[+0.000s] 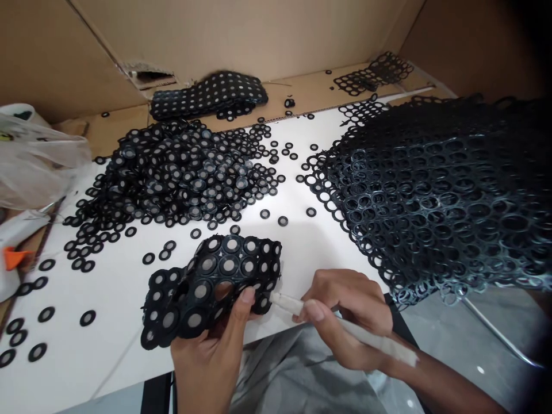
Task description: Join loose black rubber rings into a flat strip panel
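My left hand (215,359) grips a bent black rubber sheet (228,265) of joined round washers with pale centres, its thumb pressed on the lower right part. One round hole in the sheet shows skin behind it. My right hand (351,319) is closed around a slim stick-like tool (287,301) wrapped in whitish tape. The tool's tip is at the sheet's right edge, beside the left thumb; whether it touches cannot be made out. Beyond the hands, a heap of loose black washers (172,172) lies on the white board (302,241).
At right rises a big stack of punched-out black webbing (414,195). Another washer sheet (211,95) lies at the back near the cardboard wall (259,34). A clear plastic bag (38,161) and a white bottle with an orange part (15,259) stand at left.
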A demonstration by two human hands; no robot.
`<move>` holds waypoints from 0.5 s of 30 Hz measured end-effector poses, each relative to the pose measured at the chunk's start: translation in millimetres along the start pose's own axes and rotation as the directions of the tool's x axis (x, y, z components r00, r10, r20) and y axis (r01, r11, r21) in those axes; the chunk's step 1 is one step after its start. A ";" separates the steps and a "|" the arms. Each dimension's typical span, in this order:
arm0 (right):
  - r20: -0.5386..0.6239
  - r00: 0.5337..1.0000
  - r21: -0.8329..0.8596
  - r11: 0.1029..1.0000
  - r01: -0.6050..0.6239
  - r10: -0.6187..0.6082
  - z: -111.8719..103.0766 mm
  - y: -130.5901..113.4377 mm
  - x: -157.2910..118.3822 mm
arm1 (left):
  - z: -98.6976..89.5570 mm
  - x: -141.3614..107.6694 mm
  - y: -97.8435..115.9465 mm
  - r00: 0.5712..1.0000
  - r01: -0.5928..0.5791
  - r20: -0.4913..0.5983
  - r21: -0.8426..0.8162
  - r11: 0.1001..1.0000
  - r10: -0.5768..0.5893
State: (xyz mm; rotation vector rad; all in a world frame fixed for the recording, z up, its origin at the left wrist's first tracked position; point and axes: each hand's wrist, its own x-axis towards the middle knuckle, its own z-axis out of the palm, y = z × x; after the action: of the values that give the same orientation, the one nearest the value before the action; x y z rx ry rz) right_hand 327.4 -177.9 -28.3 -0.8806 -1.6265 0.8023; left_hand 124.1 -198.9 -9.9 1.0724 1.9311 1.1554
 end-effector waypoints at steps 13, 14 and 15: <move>-0.018 1.000 0.025 1.000 0.006 -0.005 -1.0 -4.4 2.4 | 2.8 -2.2 -3.0 0.998 0.007 -0.060 0.029 1.000 -0.005; -0.012 1.000 0.022 1.000 0.007 -0.006 -0.9 -4.8 2.6 | 3.0 -2.5 -4.1 0.998 0.004 -0.060 0.029 1.000 -0.002; -0.006 1.000 0.016 1.000 0.005 -0.005 -0.9 -5.0 3.1 | 3.1 -2.8 -5.1 0.998 -0.003 -0.059 0.026 1.000 0.005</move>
State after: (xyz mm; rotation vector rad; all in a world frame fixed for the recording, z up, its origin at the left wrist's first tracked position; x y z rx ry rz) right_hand 327.0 -177.7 -22.3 -0.8660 -1.6142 0.8076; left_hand 126.3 -201.6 -15.4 1.0671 1.9951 1.1802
